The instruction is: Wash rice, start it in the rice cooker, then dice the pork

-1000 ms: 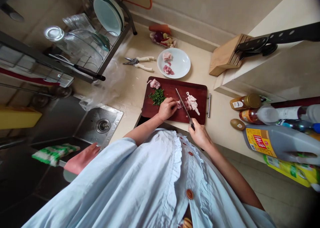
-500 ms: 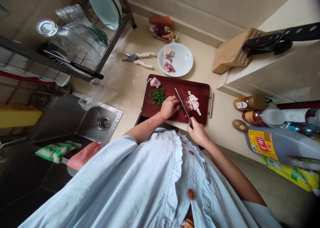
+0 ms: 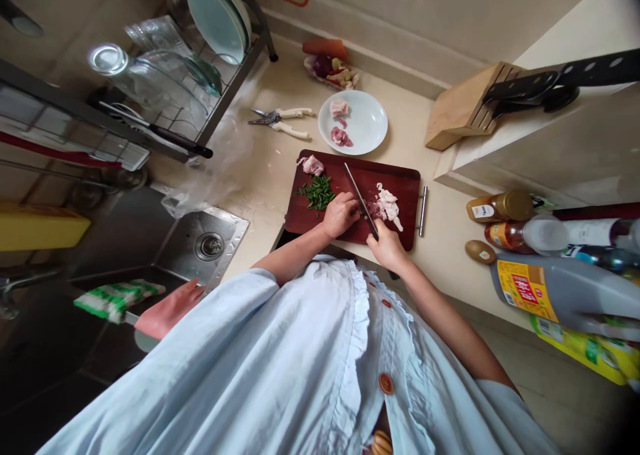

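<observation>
My right hand (image 3: pixel 387 245) grips the handle of a kitchen knife (image 3: pixel 357 192), whose blade points away and to the left over the dark red cutting board (image 3: pixel 345 164). Closed with curled fingers, my left hand (image 3: pixel 342 214) presses a piece of raw meat against the board beside the blade; the fingers hide most of that piece. To the right of the blade lies a pile of diced pale meat (image 3: pixel 388 205). Chopped green pieces (image 3: pixel 319 192) are heaped left of my left hand. Behind them, at the board's far left corner, sits a larger chunk of meat (image 3: pixel 313 165).
Beyond the board stand a white plate (image 3: pixel 370 125) with meat pieces and white-handled shears (image 3: pixel 285 122). A knife block (image 3: pixel 457 112) is at the right, above bottles and a large jug (image 3: pixel 565 288). The sink (image 3: pixel 225 235) and dish rack (image 3: pixel 225 98) are on the left.
The knife has shifted left toward my left hand, its tip swinging further left, and my right hand moved with it. My left hand stays nearly in place. The whole view has shifted slightly.
</observation>
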Demonstrator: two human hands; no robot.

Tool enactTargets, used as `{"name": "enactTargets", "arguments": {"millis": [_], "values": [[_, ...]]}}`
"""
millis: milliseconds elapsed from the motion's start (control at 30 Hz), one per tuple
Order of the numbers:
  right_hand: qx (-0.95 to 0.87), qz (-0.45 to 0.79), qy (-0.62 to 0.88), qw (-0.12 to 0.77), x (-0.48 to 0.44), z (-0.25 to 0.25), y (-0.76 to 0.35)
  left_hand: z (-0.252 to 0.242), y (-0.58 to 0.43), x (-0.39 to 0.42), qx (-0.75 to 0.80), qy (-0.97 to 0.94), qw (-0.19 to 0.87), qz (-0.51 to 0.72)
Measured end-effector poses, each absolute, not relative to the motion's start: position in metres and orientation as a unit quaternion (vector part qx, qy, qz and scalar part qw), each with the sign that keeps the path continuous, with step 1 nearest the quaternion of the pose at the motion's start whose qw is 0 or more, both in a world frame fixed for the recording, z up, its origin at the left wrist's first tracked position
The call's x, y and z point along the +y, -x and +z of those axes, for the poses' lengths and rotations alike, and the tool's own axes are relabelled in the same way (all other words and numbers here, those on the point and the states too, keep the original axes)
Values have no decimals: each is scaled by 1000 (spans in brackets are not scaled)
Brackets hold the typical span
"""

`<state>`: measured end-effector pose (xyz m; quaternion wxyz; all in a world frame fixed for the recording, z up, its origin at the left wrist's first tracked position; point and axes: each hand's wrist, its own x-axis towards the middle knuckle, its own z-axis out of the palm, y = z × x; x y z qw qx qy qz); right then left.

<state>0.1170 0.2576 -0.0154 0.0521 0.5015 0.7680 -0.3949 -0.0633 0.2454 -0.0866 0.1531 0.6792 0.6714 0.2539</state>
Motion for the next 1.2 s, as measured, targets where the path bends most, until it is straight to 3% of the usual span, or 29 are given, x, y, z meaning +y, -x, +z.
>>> {"name": "enactTargets", "arguments": {"millis": [500, 700, 900, 1100, 1200], "values": [[762, -420, -490, 52, 233, 16, -152, -85, 63, 242, 678, -662, 133, 290], [739, -445, -500, 76, 245, 4, -135, -87, 63, 244, 673, -671, 135, 279], [755, -430, -494, 31, 264, -14, -105, -84, 64, 244, 678, -677, 134, 255], [754, -415, -501, 86, 251, -11, -128, -88, 64, 243, 670, -680, 130, 269], [770, -404, -490, 59, 261, -16, -115, -87, 64, 243, 671, -680, 129, 268]]}}
